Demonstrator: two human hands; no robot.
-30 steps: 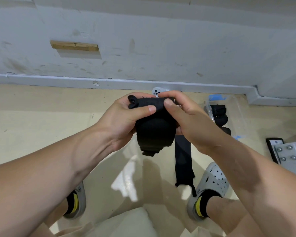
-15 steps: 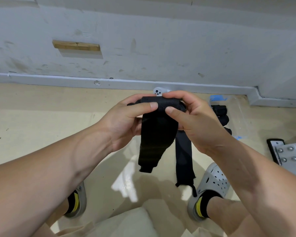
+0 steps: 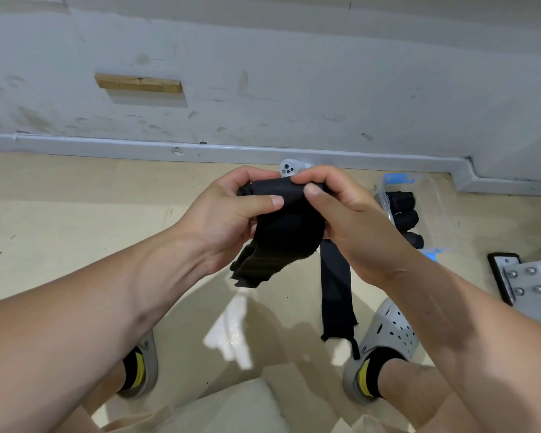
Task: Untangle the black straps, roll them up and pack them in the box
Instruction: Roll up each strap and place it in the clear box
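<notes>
Head view: left hand (image 3: 228, 214) grips the black strap roll (image 3: 278, 195), thumb pressed on top; right hand (image 3: 350, 220) pinches it just beside — wind tightly, edges aligned, feeding the tail (image 3: 336, 292) hanging below the fingers — the box (image 3: 441, 210) lies beyond the right knuckles

Bright, even overhead light throws soft shadows and a white glare patch on the floor (image 3: 75, 220); wide-angle edges bend.

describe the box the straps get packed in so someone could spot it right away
Follow the grey skirting board along the wall to its step on the right. Just before that step, on the beige floor, stands the box. It is the only see-through container, with blue clips and black rolled straps lined up inside.
</notes>
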